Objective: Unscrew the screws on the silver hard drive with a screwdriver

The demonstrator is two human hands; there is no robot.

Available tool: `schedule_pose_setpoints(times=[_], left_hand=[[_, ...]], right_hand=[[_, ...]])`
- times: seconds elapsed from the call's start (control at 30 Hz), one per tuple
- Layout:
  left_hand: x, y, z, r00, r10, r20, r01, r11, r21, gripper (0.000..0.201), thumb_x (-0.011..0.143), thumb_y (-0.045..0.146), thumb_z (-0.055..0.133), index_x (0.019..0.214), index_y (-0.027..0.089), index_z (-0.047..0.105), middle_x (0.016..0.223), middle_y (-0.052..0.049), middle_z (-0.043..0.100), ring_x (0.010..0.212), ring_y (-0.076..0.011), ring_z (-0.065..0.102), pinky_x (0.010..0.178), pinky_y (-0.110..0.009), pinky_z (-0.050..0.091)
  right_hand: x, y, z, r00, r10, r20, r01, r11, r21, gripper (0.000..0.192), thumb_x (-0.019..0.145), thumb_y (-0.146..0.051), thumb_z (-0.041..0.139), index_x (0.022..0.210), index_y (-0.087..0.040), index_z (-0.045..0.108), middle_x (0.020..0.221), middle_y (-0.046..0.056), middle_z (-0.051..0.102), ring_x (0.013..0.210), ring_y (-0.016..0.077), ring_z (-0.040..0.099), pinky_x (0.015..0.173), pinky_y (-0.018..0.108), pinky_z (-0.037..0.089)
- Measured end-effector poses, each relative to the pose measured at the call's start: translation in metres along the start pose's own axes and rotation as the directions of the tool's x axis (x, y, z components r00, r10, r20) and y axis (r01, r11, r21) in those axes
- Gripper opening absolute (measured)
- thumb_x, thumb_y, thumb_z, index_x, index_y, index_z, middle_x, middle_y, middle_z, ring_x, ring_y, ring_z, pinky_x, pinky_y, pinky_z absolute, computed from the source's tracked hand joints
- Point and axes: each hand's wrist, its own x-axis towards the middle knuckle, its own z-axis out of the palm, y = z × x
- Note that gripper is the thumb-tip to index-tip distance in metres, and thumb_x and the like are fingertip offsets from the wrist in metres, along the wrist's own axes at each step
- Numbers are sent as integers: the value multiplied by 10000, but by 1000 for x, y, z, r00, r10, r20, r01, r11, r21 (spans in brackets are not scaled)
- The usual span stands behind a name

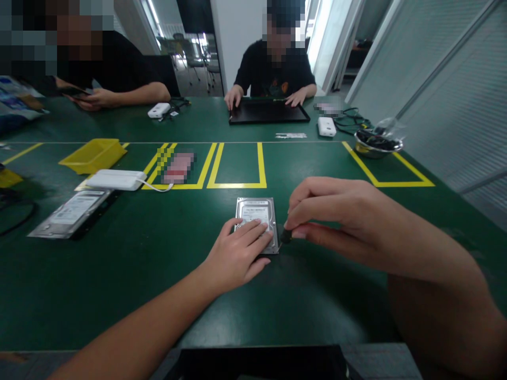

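Two hands (237, 258) on white-labelled hard drive (256, 211)

— The flat rectangular silver hard drive (256, 217) looks like brushed metal, with a white paper label.

— And the dark green table (237, 311)?

— Matt, smooth mat. The round steel bowl (376, 146) shines; the yellow rectangular tray (93, 154) is plastic.
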Motion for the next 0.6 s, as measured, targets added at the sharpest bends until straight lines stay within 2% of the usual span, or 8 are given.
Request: schedule_pose_setpoints(times=[0.2,0.43,0.6], left_hand=[[-2,0,9,1000,3,-25,-2,1000,19,399,909,308,607,1275,147,603,1330,-135,629,1249,-302,571,1090,-496,418],[-3,0,11,1000,16,-21,-15,999,44,429,917,318,597,1310,147,586,1338,-128,625,1253,-285,576,1119,-475,435],[-3,0,8,1000,13,13,-13,999,44,421,934,334,566,1311,147,588,1360,-126,611,1275,-282,560,1140,-464,417]], right_hand=[[0,1,3,999,-1,-54,-2,999,-42,110,913,-260,608,996,-189,628,959,16,650,844,130,587,735,261,451],[0,-1,0,999,31,-29,-32,998,-45,116,928,-253,584,1003,-196,652,975,24,641,849,132,590,726,258,439],[-1,-3,-3,1000,10,4,-9,1000,-28,142,932,-204,575,1050,-191,653,1017,10,656,892,104,592,782,224,441]])
